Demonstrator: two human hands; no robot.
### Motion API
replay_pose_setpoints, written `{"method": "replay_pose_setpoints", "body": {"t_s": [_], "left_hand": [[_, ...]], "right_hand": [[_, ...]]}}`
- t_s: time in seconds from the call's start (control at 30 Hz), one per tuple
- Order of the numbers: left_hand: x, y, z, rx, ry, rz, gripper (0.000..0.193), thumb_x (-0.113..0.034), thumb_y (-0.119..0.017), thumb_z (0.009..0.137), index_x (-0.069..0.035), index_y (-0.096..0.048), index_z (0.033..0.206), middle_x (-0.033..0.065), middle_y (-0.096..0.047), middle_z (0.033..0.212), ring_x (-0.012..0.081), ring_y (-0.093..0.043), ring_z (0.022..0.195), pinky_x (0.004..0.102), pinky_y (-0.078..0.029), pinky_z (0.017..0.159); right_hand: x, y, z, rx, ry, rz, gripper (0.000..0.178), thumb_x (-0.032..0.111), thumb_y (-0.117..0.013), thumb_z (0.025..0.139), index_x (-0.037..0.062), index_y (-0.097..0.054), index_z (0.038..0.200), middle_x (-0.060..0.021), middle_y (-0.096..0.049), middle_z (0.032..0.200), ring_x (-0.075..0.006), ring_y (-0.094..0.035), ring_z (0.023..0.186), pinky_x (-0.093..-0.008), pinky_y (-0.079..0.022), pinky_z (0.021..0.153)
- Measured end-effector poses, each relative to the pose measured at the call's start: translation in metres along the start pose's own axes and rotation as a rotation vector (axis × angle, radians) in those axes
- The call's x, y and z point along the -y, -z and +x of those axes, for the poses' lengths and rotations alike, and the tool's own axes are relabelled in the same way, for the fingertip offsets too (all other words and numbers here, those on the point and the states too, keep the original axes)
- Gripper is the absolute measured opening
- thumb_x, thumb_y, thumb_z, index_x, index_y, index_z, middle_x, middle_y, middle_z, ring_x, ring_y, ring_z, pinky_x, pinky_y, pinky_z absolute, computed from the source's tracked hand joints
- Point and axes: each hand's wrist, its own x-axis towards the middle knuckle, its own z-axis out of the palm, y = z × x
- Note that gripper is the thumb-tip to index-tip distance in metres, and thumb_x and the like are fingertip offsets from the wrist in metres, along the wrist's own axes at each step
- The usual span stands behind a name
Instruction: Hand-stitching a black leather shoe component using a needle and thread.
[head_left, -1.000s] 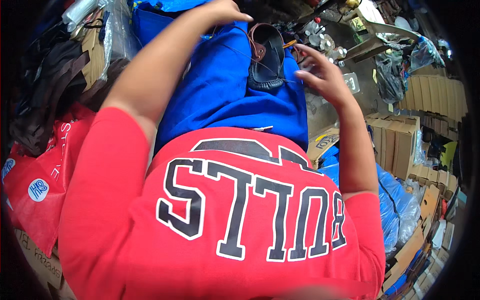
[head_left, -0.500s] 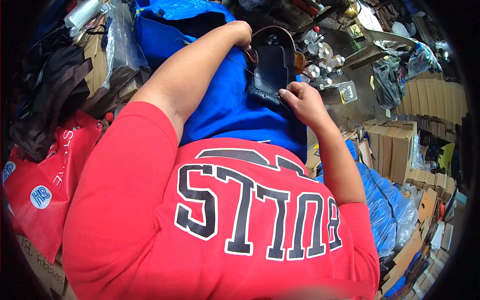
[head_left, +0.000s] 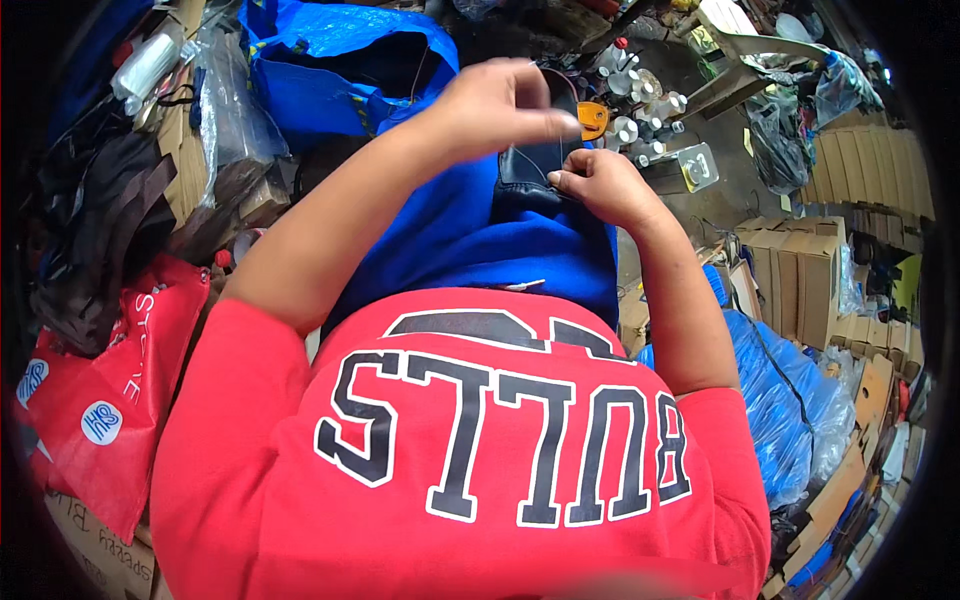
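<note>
- Landmark: blue sack (head_left: 345,70), mouth gaping; all places below are reckoned from it, as viewed.
- Black shoe (head_left: 537,162): to the right of the sack and a little lower, lying on the blue cloth (head_left: 450,235) over the person's lap. Gathered toe end faces the person; its middle is partly hidden by the left hand.
- Left hand (head_left: 510,105): just right of the sack, raised in front of the shoe. Fingers curled, thumb reaching out; motion blur present. Cannot tell whether anything is held.
- Right hand (head_left: 600,185): farther right of the sack and lower, thumb and fingertip pinched on the shoe's edge near the toe. Whether thread is also in the pinch is too small to tell.
- Orange-brown piece (head_left: 593,121): right of the sack, beside the shoe; attachment not determinable.
- Handling, as judged: shoe light, leather-like, pliant along the sides, firmer at the gathered toe; smooth faces may slip on the cloth. Not fragile, though a hard pull could pucker the edge.
- Recommended hold: toe edge between thumb and finger, with the side wall steadied.
- Surroundings: bottles (head_left: 650,105) well right of the sack; cardboard boxes (head_left: 795,270) farther right and lower; red bag (head_left: 115,390) below it, to the left.
</note>
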Motion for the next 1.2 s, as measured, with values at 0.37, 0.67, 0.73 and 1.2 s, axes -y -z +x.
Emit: {"method": "replay_pose_setpoints", "body": {"t_s": [0.37,0.67,0.73,1.2], "left_hand": [[-0.149,-0.005,-0.108,1.02,-0.453,-0.926,0.056,-0.033,-0.087,0.054,-0.001,-0.049,0.08,0.0085,-0.048,0.071,0.0228,-0.048,0.067,0.0309,-0.037,0.061],[-0.15,0.002,-0.101,1.052,-0.482,-0.77,0.066,-0.033,-0.078,0.061,0.003,-0.042,0.104,0.0172,-0.045,0.098,0.0318,-0.047,0.084,0.0378,-0.043,0.068],[-0.152,0.001,-0.1,1.049,-0.497,-0.805,0.069,-0.029,-0.075,0.061,0.003,-0.039,0.109,0.0193,-0.043,0.102,0.0337,-0.047,0.089,0.0392,-0.043,0.069],[0.027,-0.022,0.015,0.273,-0.323,0.228,0.024,-0.023,-0.07,0.078,-0.01,-0.069,0.098,0.0106,-0.056,0.107,0.0247,-0.053,0.107,0.0337,-0.042,0.094]], "right_hand": [[-0.009,0.007,0.004,0.061,0.065,0.111,0.029,0.028,-0.066,0.085,-0.0003,-0.06,0.08,-0.0017,-0.053,0.062,-0.0081,-0.045,0.06,-0.027,-0.04,0.056],[-0.013,0.011,0.008,0.106,0.095,0.13,0.025,0.024,-0.066,0.085,0.0007,-0.06,0.08,0.0006,-0.051,0.063,-0.0067,-0.043,0.061,-0.0258,-0.039,0.056],[-0.011,0.006,0.007,0.051,0.11,0.169,0.024,0.023,-0.068,0.083,0.0013,-0.059,0.081,-0.002,-0.054,0.065,-0.009,-0.047,0.061,-0.0273,-0.04,0.056],[-0.004,-0.001,-0.029,-0.106,0.268,0.074,0.027,0.024,-0.061,0.081,-0.0009,-0.057,0.072,-0.0211,-0.054,0.067,-0.0359,-0.056,0.064,-0.0426,-0.043,0.059]]}}
